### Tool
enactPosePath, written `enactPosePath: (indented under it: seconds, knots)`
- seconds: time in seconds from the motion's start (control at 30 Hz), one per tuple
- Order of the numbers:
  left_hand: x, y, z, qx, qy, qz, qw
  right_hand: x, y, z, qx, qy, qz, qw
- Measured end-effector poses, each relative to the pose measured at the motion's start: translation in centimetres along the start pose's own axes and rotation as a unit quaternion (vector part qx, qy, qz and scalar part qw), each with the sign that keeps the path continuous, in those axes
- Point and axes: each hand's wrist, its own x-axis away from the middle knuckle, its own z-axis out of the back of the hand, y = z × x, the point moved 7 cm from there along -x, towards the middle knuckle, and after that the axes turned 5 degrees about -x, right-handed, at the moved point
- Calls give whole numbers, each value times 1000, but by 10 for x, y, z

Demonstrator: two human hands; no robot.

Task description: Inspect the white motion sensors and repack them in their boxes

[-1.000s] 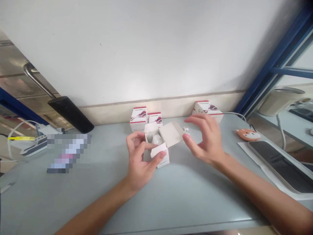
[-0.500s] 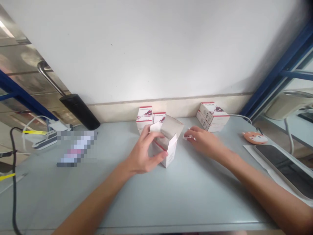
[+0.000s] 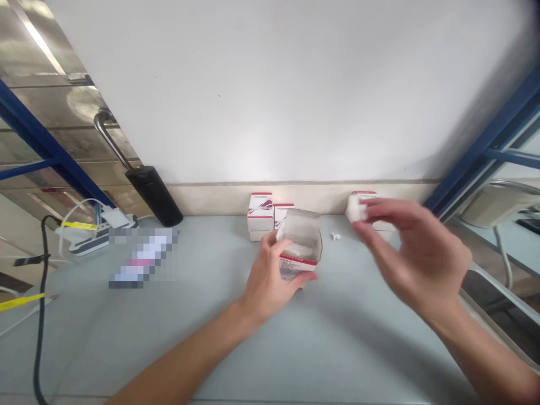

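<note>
Near camera, L hand [image 3: 270,281] was half curled at the front left of the open white carton [image 3: 300,242], fingers [image 3: 270,239] up against the carton's left side and thumb low at its front, apparently gripping it. The carton stood at mid-table w/ its mouth tilted toward the camera and its red-striped front showing; white contents were visible inside, but their shape was hard to make out.

R of the carton, R hand [image 3: 413,253] was raised off the grey-blue tabletop [image 3: 350,349], fingers loosely spread and blurred, w/ a white rounded item [image 3: 356,208] held at the fingertips. The exact grip was too blurred to tell.

Just R of the carton, a small white piece [image 3: 335,236] lay on the table. Directly behind the carton stood a white-and-red carton [image 3: 260,214] and a second one [image 3: 283,214], and further R behind it a third carton [image 3: 371,194] was partly hidden by R hand.

Well L of the carton lay a pixelated object [image 3: 143,259], w/ a power strip [image 3: 95,236] and black cable [image 3: 42,315] beyond. Far bg: white wall [image 3: 270,84], black-gripped steel door handle [image 3: 154,194], blue metal frame [image 3: 485,152].
</note>
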Motion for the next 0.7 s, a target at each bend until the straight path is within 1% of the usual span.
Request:
enactPosePath:
  seconds: [0.07,0.1,0.17,0.23,0.3,0.4,0.5,0.57,0.63,0.7]
  knots:
    - [0,1,0,28,0,4,1000,2,-32,-28,-6,-133,42,990]
    - [0,1,0,39,0,7,999,4,-41,-40,2,-174,53,983]
    - [-1,2,0,60,8,2,998,7,-46,-59,49,-228,51,971]
    - [-1,1,1,83,25,-10,996,8,-38,-70,105,-254,35,961]
    - [0,-2,0,103,39,-9,994,9,-28,-76,136,-284,31,949]
    - [1,-8,-2,129,28,15,991,8,-19,-84,120,-322,45,938]
    - [0,-7,-4,131,-6,22,991,4,-16,-93,95,-338,40,936]
    - [-1,-6,-3,127,-21,28,991,3,-15,-101,99,-347,30,932]
    - [-2,-7,0,114,-16,37,993,3,-15,-107,106,-358,33,927]
    - [-3,-9,2,84,-4,43,996,2,-17,-106,101,-356,59,927]
